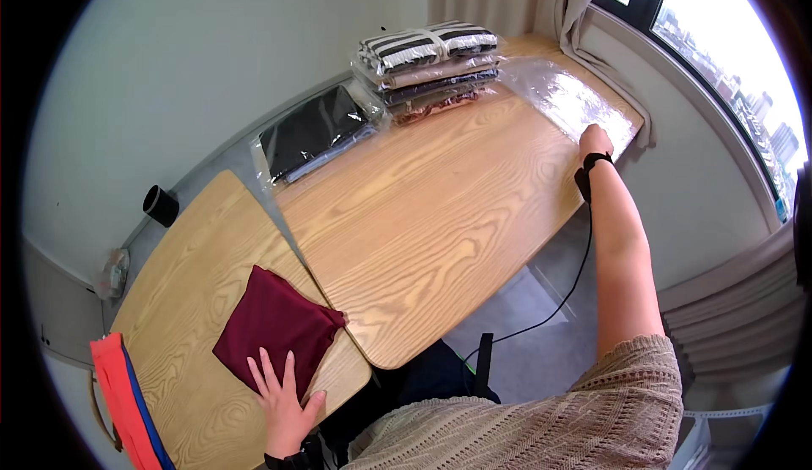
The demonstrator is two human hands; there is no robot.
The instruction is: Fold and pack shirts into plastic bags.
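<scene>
My left hand (282, 400) lies on the near edge of a folded maroon cloth (279, 324), its fingers spread and holding nothing. The cloth sits on the left wooden tabletop, and one bunched corner reaches over the seam to the other table. Far to the right, my outstretched right hand (595, 141) touches the near edge of clear plastic bags (564, 93) lying flat at the window end. Its fingers are curled and partly hidden, so whether they grip a bag cannot be told.
Several bagged folded textiles (434, 67) are stacked along the far edge, a striped one on top. Beside them lie a bagged black textile (314, 131) and a blue one. Red and blue cloths (120, 400) hang over the left edge. A cable (571, 292) trails from my right wrist.
</scene>
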